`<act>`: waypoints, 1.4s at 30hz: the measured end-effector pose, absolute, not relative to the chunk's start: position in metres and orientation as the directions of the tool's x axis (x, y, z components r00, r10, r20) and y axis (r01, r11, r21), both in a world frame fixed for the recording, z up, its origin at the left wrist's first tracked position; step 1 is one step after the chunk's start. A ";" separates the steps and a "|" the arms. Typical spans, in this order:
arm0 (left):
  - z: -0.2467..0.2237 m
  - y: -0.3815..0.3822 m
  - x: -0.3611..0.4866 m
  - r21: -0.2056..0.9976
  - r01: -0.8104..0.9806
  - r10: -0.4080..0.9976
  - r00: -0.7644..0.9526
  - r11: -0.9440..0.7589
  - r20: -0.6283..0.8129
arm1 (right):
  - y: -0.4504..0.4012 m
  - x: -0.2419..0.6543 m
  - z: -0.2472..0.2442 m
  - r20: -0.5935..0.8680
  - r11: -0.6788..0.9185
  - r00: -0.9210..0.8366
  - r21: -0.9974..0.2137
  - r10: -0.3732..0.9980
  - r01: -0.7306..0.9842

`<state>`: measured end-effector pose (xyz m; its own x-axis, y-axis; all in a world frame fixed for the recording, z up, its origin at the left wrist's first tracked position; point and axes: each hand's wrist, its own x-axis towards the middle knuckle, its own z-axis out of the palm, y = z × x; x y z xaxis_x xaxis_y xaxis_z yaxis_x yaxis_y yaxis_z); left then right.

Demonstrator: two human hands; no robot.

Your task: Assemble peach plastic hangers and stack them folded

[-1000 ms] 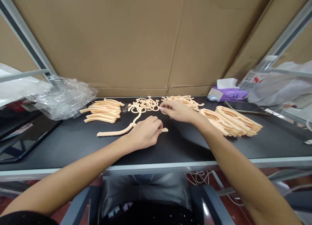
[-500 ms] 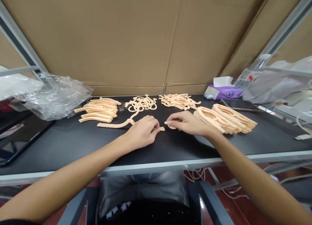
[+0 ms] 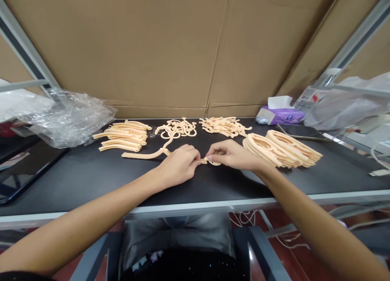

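Note:
A beige plastic clothes hanger (image 3: 141, 155) lies on the black tabletop, its hook pointing to the back and one arm stretching left. My left hand (image 3: 179, 163) is closed over its other arm, whose end pokes out past the fingertips. Between the thumb and fingers of my right hand (image 3: 234, 153) is a small curved beige piece (image 3: 215, 163), mostly covered by the hand. Its tip meets the hanger arm's end; whether the two are joined cannot be made out.
Behind the hands lie piles of curved arms (image 3: 124, 135), hooks (image 3: 179, 128) and thin curved pieces (image 3: 225, 126). Flat oval-holed pieces (image 3: 283, 149) are stacked right. Further out are a purple tissue pack (image 3: 282, 114), a phone (image 3: 301, 131), clear plastic wrap (image 3: 76, 118) and a dark tablet-like device (image 3: 27, 167).
My right hand has moved slightly left, bringing the small curved piece from a short gap away up to the hanger arm's end. My left hand has stayed nearly still.

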<state>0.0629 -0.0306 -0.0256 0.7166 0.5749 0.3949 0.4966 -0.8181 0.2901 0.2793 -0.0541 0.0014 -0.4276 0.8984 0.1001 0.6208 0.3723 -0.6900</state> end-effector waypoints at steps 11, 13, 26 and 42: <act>-0.028 -0.029 0.065 0.322 0.427 0.532 0.734 -0.845 0.421 | -0.049 0.286 -0.004 0.023 0.354 -0.480 -0.706 0.877 0.613; -0.028 -0.029 0.065 0.317 0.416 0.520 0.738 -0.852 0.430 | -0.051 0.284 -0.004 0.029 0.364 -0.469 -0.675 0.883 0.642; -0.029 -0.027 0.065 0.285 0.375 0.469 0.748 -0.882 0.470 | -0.064 0.271 0.003 0.051 0.376 -0.378 -0.293 0.924 0.879; -0.032 -0.026 0.066 0.262 0.389 0.470 0.737 -0.883 0.486 | -0.083 0.273 -0.021 0.330 0.591 -0.558 0.003 0.761 0.807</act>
<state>0.0657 -0.0258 -0.0321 0.7372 0.4695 0.4859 0.3894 -0.8829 0.2624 0.2729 -0.0829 -0.0208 -0.5584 0.7611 0.3302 0.8070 0.5906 0.0035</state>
